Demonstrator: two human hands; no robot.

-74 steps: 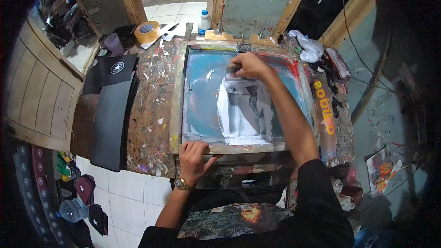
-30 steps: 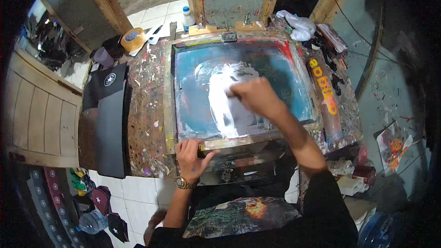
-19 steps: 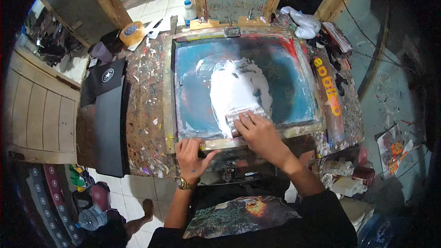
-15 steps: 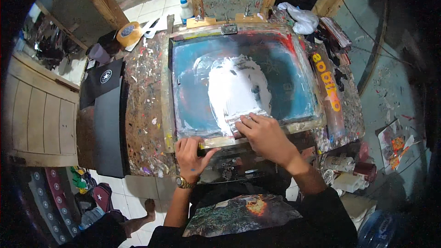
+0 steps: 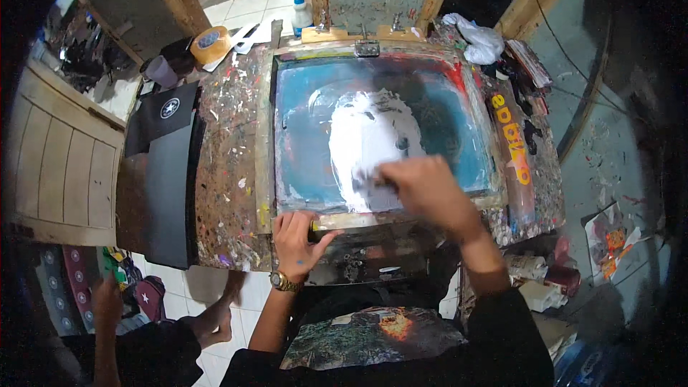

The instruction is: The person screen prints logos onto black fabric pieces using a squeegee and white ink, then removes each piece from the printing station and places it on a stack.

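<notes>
A wooden screen-printing frame (image 5: 264, 136) with blue mesh lies on the bench in front of me. White ink (image 5: 362, 132) forms a thick oval patch on the mesh, with a paler trail toward the frame's near edge. My left hand (image 5: 295, 244) grips the near left part of the frame, fingers over the wood and thumb out to the side. Over the near half of the mesh, my right hand (image 5: 433, 190) is closed around a squeegee (image 5: 378, 177). Motion smears the squeegee, and I cannot tell whether its blade touches the mesh.
A metal clamp (image 5: 367, 48) sits at the frame's far edge. Black panels (image 5: 170, 186) and a tape roll (image 5: 211, 43) lie to the left; a white plastic bag (image 5: 479, 41) lies at the far right. Another person's arm (image 5: 107, 326) and bare foot (image 5: 218, 322) show at lower left.
My right hand has moved up and away from the near frame edge with the squeegee. My left hand stays on the frame. Another person's arm has come into view at lower left.
</notes>
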